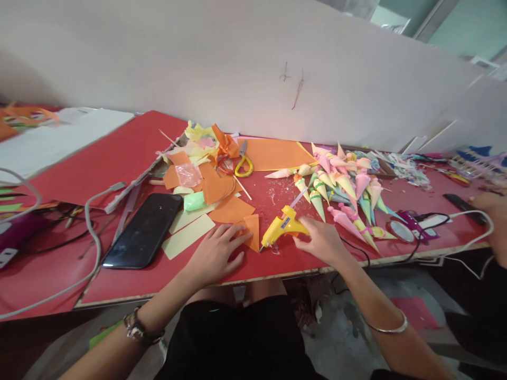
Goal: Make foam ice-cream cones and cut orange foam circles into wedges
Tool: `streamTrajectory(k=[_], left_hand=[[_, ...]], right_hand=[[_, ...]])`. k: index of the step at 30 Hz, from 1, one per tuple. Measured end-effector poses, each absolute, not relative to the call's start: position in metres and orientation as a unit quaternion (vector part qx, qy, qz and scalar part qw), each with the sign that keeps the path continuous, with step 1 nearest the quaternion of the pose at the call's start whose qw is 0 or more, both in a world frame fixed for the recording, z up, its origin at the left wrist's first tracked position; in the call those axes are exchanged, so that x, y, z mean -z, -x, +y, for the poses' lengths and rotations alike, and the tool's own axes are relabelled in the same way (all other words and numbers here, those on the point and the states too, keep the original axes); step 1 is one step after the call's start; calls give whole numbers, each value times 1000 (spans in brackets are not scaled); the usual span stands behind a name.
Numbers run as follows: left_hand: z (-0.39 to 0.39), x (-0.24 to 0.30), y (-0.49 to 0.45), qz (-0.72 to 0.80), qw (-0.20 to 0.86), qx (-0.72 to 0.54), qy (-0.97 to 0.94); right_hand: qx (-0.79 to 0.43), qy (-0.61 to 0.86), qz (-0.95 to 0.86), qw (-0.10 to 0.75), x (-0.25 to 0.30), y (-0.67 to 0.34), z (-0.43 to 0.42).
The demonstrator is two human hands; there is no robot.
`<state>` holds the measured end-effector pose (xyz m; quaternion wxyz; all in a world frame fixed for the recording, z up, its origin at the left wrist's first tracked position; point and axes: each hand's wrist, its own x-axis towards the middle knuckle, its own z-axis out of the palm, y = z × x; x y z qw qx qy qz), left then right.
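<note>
My right hand (pixel 320 241) is wrapped around the handle of a yellow hot glue gun (pixel 280 228), its nozzle tilted down to the left. A clear glue stick (pixel 299 197) pokes out of its back end. The nozzle tip is at the lower edge of a small folded orange paper piece (pixel 252 230). My left hand (pixel 217 252) lies flat with fingers apart, its fingertips at that piece's left side. More orange paper cut-outs (pixel 232 210) are spread just beyond the left fingers, and pale yellow paper strips (pixel 188 236) lie to their left.
A black phone (pixel 144 231) lies at left beside a white cable (pixel 95 232). Scissors (pixel 243 161) rest near crumpled paper. Several small paper cones (pixel 343 182) are heaped at right. Another person's hand (pixel 491 211) is at the far right, near a dark object.
</note>
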<state>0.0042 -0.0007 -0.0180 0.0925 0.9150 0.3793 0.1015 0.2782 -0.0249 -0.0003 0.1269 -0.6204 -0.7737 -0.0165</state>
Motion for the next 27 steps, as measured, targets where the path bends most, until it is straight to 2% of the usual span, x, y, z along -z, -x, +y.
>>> streamTrajectory(k=[9,27], left_hand=[[-1,18,-4,378,94,-99,-916],[-1,17,-5,379,81,-106,-916]], right_hand=[[12,621,-772,134,-2,-279,-23],[37,640,-761,95,-4,-277,-13]])
